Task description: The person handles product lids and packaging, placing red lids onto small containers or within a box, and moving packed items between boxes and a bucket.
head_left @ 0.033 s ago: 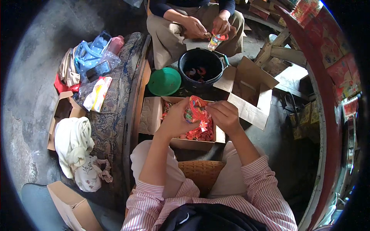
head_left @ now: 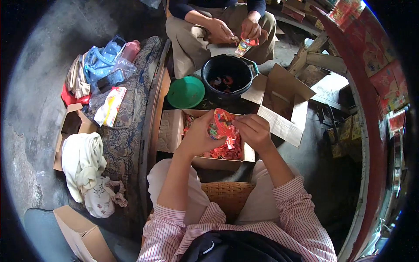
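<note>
In my left hand (head_left: 198, 136) is a small plastic cup (head_left: 214, 131) topped by a red printed film lid (head_left: 224, 122). The fingers wrap round the cup's side. My right hand (head_left: 255, 133) is closed in a pinch at the right edge of this lid; the exact grip of its fingertips is partly hidden. Just below both hands stands an open cardboard box (head_left: 205, 162) filled with crumpled red wrappers (head_left: 227, 150).
Beyond the box are a black bucket (head_left: 227, 94) and a green basin (head_left: 186, 92). Opposite, a co-worker's hands (head_left: 238, 32) hold a clear cup (head_left: 243, 47) with a red rim. An opened carton (head_left: 279, 98) lies to the right. A patterned bench (head_left: 124, 144) runs along the left.
</note>
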Demonstrator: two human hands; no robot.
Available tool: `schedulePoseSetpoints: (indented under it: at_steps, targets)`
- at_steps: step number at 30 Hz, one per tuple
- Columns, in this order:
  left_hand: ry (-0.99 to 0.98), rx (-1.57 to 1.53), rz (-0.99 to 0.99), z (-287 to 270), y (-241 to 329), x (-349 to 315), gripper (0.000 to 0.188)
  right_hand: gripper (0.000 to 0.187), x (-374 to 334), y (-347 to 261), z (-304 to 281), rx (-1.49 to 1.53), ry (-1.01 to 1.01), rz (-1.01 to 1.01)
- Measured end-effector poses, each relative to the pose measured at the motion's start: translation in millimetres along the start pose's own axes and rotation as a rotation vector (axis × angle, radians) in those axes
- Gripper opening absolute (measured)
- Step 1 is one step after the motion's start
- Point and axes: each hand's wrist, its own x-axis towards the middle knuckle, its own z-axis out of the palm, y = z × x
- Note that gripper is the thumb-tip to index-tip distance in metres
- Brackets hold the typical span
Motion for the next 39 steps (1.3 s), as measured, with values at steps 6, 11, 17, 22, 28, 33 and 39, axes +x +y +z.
schedulePoseSetpoints:
  at_steps: [6, 11, 17, 22, 28, 33, 39]
  targets:
    - [-0.093, -0.250, -0.070, -1.3, 11.1, 1.8, 0.060, 0.020, 1.3, 1.0, -3.5, 0.020, 0.014, 0.000]
    - [-0.068, -0.279, -0.006, 3.3, 13.0, 1.0, 0.059, 0.038, 11.1, -5.1, -6.4, -0.028, 0.030, 0.061]
    - [-0.068, -0.340, -0.033, 0.8, 23.2, 3.2, 0.058, 0.048, 3.8, 0.4, -5.3, -0.032, 0.075, 0.109]
    - [-0.119, -0.398, -0.105, 1.7, 14.9, 0.4, 0.060, 0.052, 3.9, 1.0, -5.0, 0.015, 0.079, 0.126]
    - [-0.211, -0.382, -0.178, 2.7, 18.7, -0.8, 0.065, 0.056, 3.5, 1.4, -5.0, -0.005, 0.052, 0.132]
    - [-0.208, -0.457, -0.159, 5.0, 14.5, -2.3, 0.068, 0.058, 3.3, -0.5, -2.1, 0.029, 0.067, 0.148]
    - [-0.242, -0.386, -0.199, -0.7, 20.8, -0.4, 0.068, 0.060, 0.7, 0.9, -1.9, 0.028, 0.042, 0.183]
